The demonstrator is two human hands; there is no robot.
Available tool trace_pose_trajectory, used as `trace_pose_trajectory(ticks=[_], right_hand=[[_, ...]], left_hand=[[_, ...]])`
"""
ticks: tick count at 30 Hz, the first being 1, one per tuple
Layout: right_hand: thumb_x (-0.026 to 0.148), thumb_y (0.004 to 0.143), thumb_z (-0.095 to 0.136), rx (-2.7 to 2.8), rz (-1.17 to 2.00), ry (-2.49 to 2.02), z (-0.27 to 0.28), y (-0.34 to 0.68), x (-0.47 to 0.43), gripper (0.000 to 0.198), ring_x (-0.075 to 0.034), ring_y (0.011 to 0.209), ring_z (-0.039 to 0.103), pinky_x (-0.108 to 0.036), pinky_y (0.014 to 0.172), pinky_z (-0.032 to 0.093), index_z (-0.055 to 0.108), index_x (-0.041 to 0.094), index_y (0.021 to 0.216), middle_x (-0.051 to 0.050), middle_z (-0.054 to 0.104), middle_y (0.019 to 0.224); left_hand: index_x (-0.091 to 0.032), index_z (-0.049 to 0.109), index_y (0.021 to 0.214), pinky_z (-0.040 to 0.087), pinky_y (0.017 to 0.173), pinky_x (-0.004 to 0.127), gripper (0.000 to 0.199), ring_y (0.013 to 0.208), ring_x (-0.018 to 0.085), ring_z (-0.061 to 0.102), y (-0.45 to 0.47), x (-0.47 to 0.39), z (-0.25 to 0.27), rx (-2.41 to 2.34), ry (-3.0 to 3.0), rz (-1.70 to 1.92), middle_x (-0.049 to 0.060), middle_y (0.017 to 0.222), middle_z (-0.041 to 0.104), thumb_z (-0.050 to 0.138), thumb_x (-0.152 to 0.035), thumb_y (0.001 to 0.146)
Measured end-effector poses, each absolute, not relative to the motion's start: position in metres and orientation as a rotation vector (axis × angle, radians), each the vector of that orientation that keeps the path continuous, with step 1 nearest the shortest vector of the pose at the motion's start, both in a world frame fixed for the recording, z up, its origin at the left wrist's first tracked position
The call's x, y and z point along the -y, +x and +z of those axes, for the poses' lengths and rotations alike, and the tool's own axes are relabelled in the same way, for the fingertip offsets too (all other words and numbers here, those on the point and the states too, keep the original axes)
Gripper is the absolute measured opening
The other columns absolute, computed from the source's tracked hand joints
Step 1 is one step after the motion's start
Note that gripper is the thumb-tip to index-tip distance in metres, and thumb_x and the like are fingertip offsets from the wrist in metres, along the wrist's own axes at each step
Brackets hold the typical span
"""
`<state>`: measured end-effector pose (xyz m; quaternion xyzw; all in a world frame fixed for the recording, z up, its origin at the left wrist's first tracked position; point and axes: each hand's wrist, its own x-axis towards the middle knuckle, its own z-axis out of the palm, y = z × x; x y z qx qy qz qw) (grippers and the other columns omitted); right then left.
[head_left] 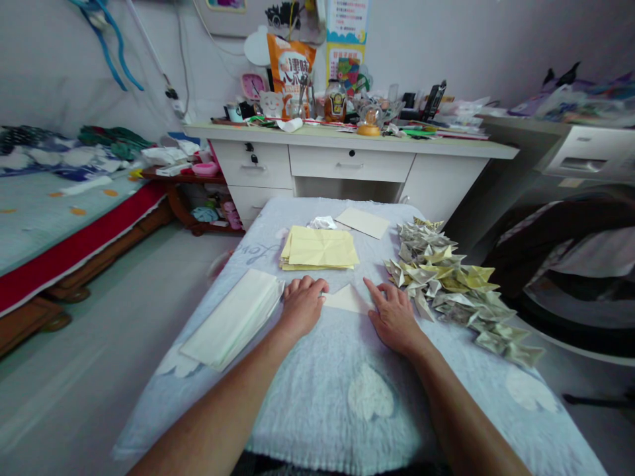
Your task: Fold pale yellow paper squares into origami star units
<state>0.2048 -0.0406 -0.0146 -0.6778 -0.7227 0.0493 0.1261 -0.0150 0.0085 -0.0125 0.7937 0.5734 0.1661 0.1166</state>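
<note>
A small cream sheet of paper (346,299), folded to a point at the top, lies flat on the cloth-covered table between my hands. My left hand (303,305) is closed with curled fingers, its thumb and forefinger at the paper's left corner. My right hand (395,320) rests palm down with its fingers spread; its thumb is at the paper's right corner and the forefinger points past it. Just beyond lies a stack of creased yellow paper squares (322,248). Left of my left hand is a pile of long white folded paper (235,318).
Rows of folded pointed paper pieces (446,284) run along the table's right side. A cream card (363,222) and crumpled white paper (322,223) lie at the far end. Beyond stands a cluttered white desk (347,162); a bed (64,218) is left, a washing machine (580,251) right.
</note>
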Motion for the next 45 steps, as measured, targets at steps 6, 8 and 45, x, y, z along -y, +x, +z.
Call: trace_pose_trajectory(ticks=[6,8,45], right_hand=[[0.010,0.079,0.048,2.125,0.154,-1.875,-0.012,0.209,0.038,0.066,-0.027,0.112,0.041,-0.043,0.097,0.032,0.036,0.026,0.142,-0.011,0.047,0.124],[0.010,0.077,0.047,2.088,0.126,-1.851,-0.009,0.206,0.039,0.061,-0.027,0.109,0.042,-0.042,0.094,0.033,0.044,0.022,0.136,-0.011,0.049,0.121],[0.040,0.072,0.071,1.336,0.460,-1.413,-0.012,0.174,0.032,0.050,-0.018,0.083,0.054,-0.032,0.070,0.047,0.041,0.021,0.109,-0.004,0.053,0.093]], left_hand=[[-0.031,0.058,0.102,0.033,0.082,0.038,0.021,0.097,0.024,0.047,-0.017,-0.008,-0.014,-1.668,2.357,0.513,0.002,0.101,0.058,0.054,-0.024,0.083],[-0.029,0.058,0.105,0.034,0.084,0.038,0.024,0.098,0.024,0.046,-0.018,-0.008,-0.013,-1.642,2.366,0.569,0.002,0.102,0.058,0.055,-0.022,0.082],[-0.017,0.062,0.099,0.044,0.082,0.029,0.021,0.091,0.017,0.056,0.001,0.001,-0.002,-0.992,1.715,0.919,0.005,0.101,0.061,0.060,-0.026,0.080]])
